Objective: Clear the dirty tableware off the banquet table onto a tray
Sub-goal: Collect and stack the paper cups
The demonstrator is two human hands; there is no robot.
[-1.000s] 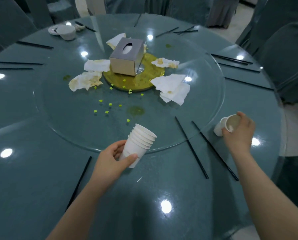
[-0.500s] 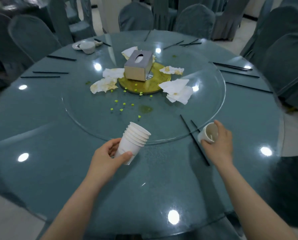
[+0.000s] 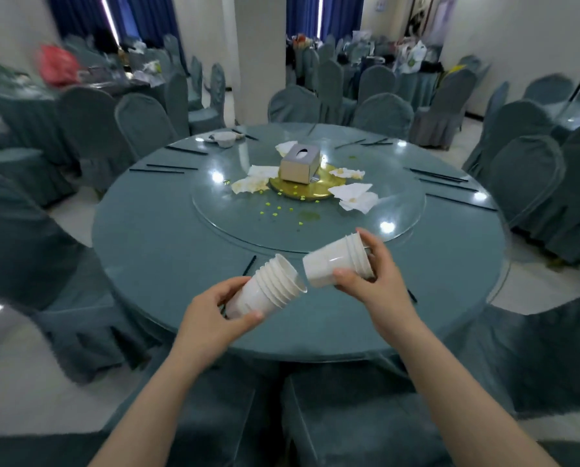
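Note:
My left hand (image 3: 211,318) grips a stack of several white paper cups (image 3: 268,286), tilted with the open mouth pointing up and right. My right hand (image 3: 376,278) holds a smaller stack of white cups (image 3: 335,261), lying sideways with its base pointing at the mouth of the left stack, a small gap between them. Both stacks hover above the near edge of the round blue-green banquet table (image 3: 167,251). A white bowl on a saucer (image 3: 225,139) stands at the table's far left. No tray is in view.
On the glass turntable (image 3: 399,210) stand a silver tissue box (image 3: 299,163) on a gold disc, crumpled dirty napkins (image 3: 354,197) and food crumbs. Black chopsticks (image 3: 440,176) lie around the rim. Covered chairs (image 3: 524,176) ring the table; two stand right below my arms.
My right hand lifted its cups off the table and brought them left, towards the mouth of the left stack. My view pulled back and rose, showing the room.

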